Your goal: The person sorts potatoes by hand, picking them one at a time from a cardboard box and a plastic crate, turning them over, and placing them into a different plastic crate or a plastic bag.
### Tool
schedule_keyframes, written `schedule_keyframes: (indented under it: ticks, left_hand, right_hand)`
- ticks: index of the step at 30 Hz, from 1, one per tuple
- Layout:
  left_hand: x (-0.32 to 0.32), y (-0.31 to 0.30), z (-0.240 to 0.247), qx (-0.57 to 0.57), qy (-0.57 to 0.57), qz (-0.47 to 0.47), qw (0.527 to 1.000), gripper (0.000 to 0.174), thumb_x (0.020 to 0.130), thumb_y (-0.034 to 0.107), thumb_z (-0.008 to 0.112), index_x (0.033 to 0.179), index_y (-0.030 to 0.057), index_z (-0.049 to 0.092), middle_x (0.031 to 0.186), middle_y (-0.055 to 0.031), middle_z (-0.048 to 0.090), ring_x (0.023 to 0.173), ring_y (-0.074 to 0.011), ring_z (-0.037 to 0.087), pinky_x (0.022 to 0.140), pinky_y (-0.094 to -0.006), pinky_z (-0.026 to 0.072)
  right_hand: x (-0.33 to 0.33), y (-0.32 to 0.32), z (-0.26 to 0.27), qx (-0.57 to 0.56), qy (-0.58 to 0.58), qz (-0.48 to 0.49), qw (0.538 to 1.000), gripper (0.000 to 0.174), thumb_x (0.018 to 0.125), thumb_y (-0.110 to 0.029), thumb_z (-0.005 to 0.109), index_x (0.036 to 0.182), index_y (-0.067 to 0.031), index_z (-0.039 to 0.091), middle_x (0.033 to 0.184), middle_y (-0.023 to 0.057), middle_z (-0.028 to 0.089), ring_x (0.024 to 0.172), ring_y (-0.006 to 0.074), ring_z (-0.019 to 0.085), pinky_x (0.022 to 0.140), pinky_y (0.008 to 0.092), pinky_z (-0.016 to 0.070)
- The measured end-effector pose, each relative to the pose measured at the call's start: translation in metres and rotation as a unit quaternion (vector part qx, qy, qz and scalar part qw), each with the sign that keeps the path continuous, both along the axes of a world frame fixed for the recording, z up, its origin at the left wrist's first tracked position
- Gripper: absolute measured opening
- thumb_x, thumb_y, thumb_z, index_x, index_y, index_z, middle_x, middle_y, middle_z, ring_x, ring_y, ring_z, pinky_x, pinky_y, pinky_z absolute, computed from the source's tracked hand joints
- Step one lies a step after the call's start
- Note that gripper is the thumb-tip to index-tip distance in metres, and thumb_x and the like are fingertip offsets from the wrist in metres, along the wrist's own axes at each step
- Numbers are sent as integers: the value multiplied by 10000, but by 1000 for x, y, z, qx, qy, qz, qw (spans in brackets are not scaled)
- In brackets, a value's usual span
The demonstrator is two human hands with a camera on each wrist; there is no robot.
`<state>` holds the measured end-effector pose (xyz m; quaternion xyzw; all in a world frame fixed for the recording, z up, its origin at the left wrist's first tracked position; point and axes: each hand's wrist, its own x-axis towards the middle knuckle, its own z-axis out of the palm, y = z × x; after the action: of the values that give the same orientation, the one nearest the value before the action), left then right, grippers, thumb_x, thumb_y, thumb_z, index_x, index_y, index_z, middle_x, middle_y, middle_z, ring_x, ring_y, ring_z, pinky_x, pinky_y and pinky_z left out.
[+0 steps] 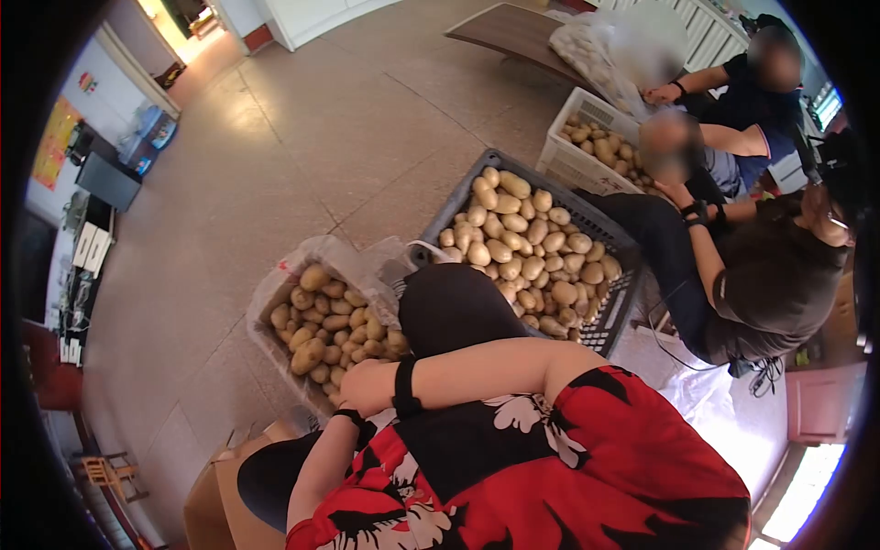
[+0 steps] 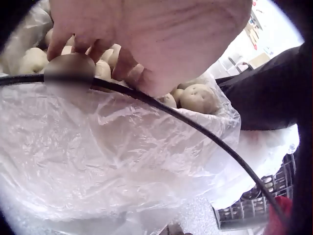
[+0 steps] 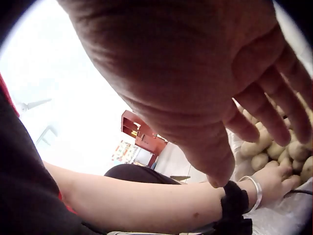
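Observation:
Potatoes fill a bin lined with clear plastic, in front of the person. In the left wrist view the left hand reaches over the bin's near edge, its slightly bent fingers touching potatoes; none is plainly held. The right wrist view shows the same left hand, with a bracelet, resting on the potatoes. Above it the right hand hangs with its fingers loosely extended and holds nothing. From the head view, the right hand lies at the bin's near corner and largely hides the left.
A large dark crate of potatoes stands to the right of the lined bin, with a white crate of potatoes beyond it. Two people sit at the right. A cardboard box is at the lower left, and a brown board lies at the back.

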<state>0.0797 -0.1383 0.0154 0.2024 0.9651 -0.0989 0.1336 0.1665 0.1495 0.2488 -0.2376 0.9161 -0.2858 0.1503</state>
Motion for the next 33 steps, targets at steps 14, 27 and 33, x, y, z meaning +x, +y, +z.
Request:
schedule_keyframes:
  ticks: [14,27,33]
  left_hand:
    - [39,70,15,25,-24,-92,995,573,815,353,589,1339,190,423,1381,-203,368,1238,-361,409,984,-417,382]
    - [66,136,113,49,-177,-27,983,271,768,273,600,1001,165,688,993,-137,661,967,-283,615,849,-366,483]
    - [77,147,143,100,-373,-80,919,266,780,309,617,951,122,697,941,-114,678,895,-250,645,808,-327,490]
  right_hand:
    - [-1,25,38,-109,45,-19,993,248,674,-211,647,794,3,677,740,201,639,714,349,634,627,399,497]
    - [70,176,135,-452,168,-284,829,294,856,-145,645,1112,-18,577,954,79,663,884,143,630,777,274,518]
    - [139,271,30,-114,69,-545,827,404,787,-323,656,1035,-11,590,871,193,645,855,323,636,739,389,497]
